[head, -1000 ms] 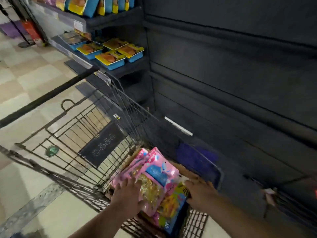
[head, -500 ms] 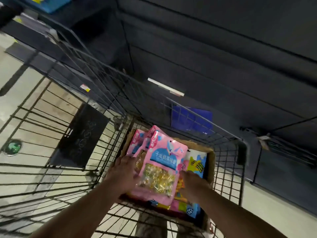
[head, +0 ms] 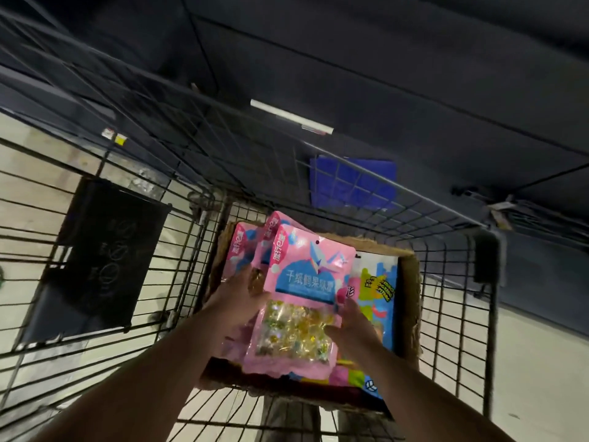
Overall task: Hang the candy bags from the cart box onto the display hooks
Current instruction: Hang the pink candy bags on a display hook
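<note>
1. A person's right hand grips the top pink candy bag at its right edge, with the thumb across the clear window of yellow sweets and the fingers curled behind.
2. The left hand lies against the bag's left edge, fingers fairly straight. The bag covers part of the palm, so whether it grips from beneath cannot be told.
3. The bag sits tilted above a cardboard box in the near end of a wire cart.
4. More pink bags lie under it in the box's left half, and a blue-and-yellow bag lies along the right side.
5. A black placard hangs on the cart's wire flap, left of the box.
</note>
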`<act>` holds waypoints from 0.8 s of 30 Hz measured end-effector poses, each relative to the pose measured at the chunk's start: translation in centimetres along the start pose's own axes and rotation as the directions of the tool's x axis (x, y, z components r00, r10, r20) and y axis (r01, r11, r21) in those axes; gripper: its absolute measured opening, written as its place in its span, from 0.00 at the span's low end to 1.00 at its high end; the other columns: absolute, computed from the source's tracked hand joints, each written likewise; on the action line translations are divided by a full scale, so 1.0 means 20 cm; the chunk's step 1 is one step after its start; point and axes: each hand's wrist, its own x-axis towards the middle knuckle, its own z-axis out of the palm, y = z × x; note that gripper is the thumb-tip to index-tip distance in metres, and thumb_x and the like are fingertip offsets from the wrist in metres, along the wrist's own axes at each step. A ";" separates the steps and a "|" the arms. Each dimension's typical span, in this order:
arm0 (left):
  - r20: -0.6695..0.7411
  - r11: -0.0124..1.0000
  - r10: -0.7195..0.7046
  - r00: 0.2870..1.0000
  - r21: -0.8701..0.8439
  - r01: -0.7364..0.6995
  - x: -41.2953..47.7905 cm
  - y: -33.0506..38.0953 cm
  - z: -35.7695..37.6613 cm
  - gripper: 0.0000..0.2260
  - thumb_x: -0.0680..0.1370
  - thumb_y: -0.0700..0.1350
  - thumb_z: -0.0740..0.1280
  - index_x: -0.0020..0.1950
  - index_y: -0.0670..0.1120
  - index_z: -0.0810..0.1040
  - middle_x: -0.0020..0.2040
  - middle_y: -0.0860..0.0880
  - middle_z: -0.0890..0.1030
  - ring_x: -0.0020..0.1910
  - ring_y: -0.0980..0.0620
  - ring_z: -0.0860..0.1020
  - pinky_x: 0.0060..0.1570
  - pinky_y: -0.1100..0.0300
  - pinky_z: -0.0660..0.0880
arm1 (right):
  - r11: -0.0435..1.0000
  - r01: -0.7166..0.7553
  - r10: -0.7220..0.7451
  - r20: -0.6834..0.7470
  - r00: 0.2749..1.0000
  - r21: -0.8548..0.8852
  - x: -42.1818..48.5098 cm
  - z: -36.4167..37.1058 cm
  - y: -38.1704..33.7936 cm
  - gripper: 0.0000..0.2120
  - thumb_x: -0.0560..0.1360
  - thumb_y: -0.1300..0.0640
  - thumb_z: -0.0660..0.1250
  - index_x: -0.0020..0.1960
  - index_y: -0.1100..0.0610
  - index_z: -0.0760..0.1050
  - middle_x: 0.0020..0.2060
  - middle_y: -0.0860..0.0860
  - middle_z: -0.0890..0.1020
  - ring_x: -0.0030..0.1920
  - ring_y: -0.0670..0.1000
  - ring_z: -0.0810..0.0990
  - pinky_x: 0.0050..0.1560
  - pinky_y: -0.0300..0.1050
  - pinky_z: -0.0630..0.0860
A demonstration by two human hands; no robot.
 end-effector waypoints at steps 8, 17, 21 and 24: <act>-0.156 0.933 -0.087 0.984 -0.358 0.026 -0.05 0.04 0.04 0.20 0.76 0.50 0.68 0.67 0.49 0.71 0.56 0.45 0.80 0.44 0.49 0.79 0.38 0.58 0.76 | 0.932 -0.104 0.095 0.044 0.995 0.347 -0.01 -0.01 0.02 0.10 0.73 0.59 0.72 0.51 0.55 0.73 0.48 0.50 0.78 0.42 0.47 0.77 0.35 0.38 0.71; 0.020 0.836 -0.095 0.995 -0.541 0.091 -0.19 0.05 0.11 0.18 0.71 0.43 0.73 0.59 0.47 0.75 0.50 0.50 0.79 0.49 0.49 0.80 0.54 0.47 0.78 | 0.911 -0.046 0.027 0.051 0.998 0.410 -0.15 -0.13 0.10 0.06 0.75 0.60 0.69 0.49 0.61 0.77 0.44 0.54 0.82 0.47 0.54 0.80 0.40 0.42 0.72; -0.042 0.833 -0.091 0.995 -0.550 0.053 -0.26 0.08 0.12 0.16 0.73 0.34 0.70 0.59 0.44 0.72 0.44 0.53 0.73 0.40 0.56 0.75 0.45 0.56 0.77 | 0.958 0.046 -0.022 -0.089 0.996 0.283 -0.20 -0.20 0.14 0.09 0.74 0.57 0.69 0.36 0.56 0.74 0.29 0.49 0.74 0.31 0.47 0.72 0.32 0.41 0.67; -0.047 0.812 -0.086 0.995 -0.583 0.042 -0.30 0.09 0.12 0.22 0.75 0.38 0.69 0.68 0.44 0.69 0.52 0.50 0.76 0.46 0.52 0.77 0.49 0.52 0.77 | 0.951 0.098 -0.062 -0.132 0.989 0.293 -0.26 -0.25 0.15 0.07 0.75 0.58 0.68 0.41 0.60 0.75 0.26 0.47 0.70 0.25 0.44 0.66 0.26 0.35 0.62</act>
